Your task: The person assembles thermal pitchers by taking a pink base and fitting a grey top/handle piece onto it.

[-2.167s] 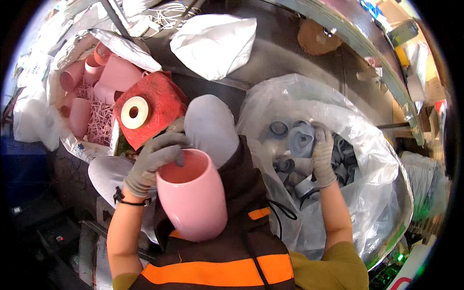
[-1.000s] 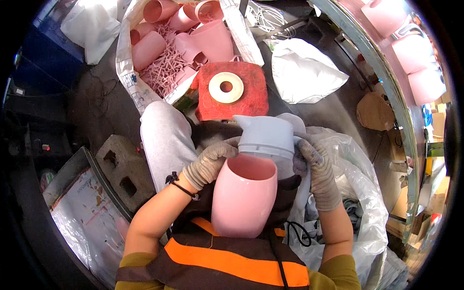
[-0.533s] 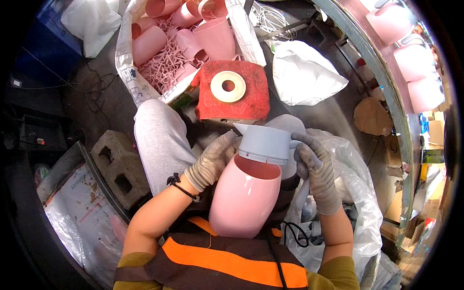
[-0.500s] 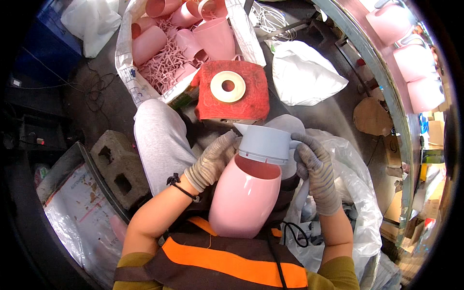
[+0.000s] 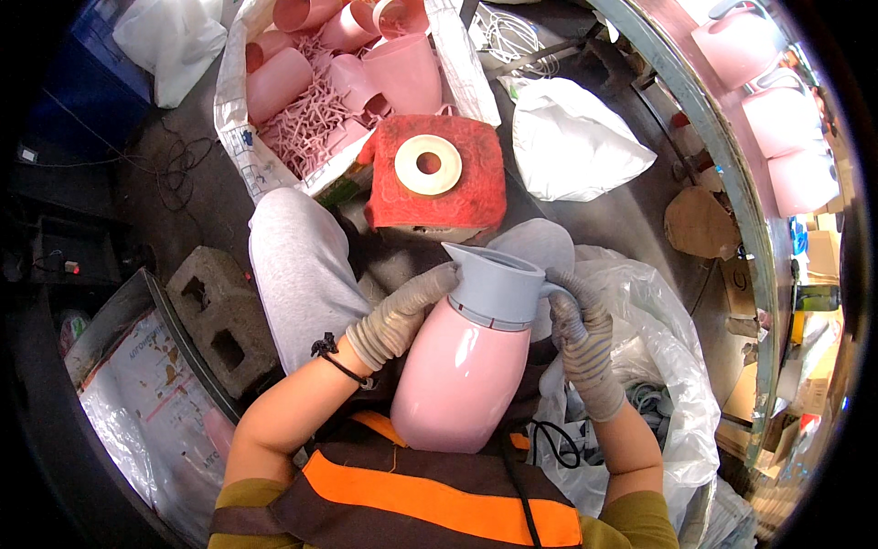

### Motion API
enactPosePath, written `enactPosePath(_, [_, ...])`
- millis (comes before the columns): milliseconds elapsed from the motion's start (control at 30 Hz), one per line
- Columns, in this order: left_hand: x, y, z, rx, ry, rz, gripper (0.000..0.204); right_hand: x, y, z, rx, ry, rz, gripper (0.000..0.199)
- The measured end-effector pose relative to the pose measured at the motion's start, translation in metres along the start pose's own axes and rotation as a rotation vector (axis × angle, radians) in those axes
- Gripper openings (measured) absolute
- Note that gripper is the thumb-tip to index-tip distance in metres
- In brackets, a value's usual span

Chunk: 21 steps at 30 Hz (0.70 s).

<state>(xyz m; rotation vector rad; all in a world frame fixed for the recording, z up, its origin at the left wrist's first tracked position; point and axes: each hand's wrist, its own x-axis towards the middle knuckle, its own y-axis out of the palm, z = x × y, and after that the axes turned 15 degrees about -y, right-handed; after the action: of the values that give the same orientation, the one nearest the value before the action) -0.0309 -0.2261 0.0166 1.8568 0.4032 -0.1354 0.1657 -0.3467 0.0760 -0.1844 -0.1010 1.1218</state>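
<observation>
A pink jug body (image 5: pixel 462 380) leans against my lap, its mouth tilted away from me. A grey spouted top (image 5: pixel 498 285) with a looped handle sits over that mouth, its lower rim meeting the pink edge. My left hand (image 5: pixel 398 316), in a striped grey glove, presses its fingers against the top beside the spout. On the other side my gloved right hand (image 5: pixel 587 343) is closed round the handle. Ahead of the jug stands a block wrapped in red cloth (image 5: pixel 476 197), with a cream ring (image 5: pixel 451 174) lying on it.
A white sack (image 5: pixel 236 137) of pink jug bodies and shredded pink paper stands ahead. To the right lies a clear plastic bag (image 5: pixel 681 366) with grey parts. A concrete block (image 5: pixel 215 311) is at my left. Pink jugs (image 5: pixel 785 119) line the shelf at far right.
The grey top has come down onto the jug's mouth, which stood partly uncovered before. My left hand has moved up to the spout side. My right hand stays at the handle.
</observation>
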Motion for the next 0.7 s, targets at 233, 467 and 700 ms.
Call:
enactPosePath(233, [-0.001,0.000,0.002,0.226,-0.033,-0.063,0.071,-0.001,-0.001,-0.013,-0.155,-0.068,0.048,0.029])
enactPosePath(467, [-0.005,0.005,0.000,0.491,-0.079,-0.160,0.078,-0.009,-0.001,-0.014,-0.207,0.074,0.082,0.029])
enactPosePath(700, [-0.006,0.001,0.001,0.679,-0.101,-0.163,0.075,-0.025,-0.007,-0.031,-0.249,-0.061,0.117,0.030])
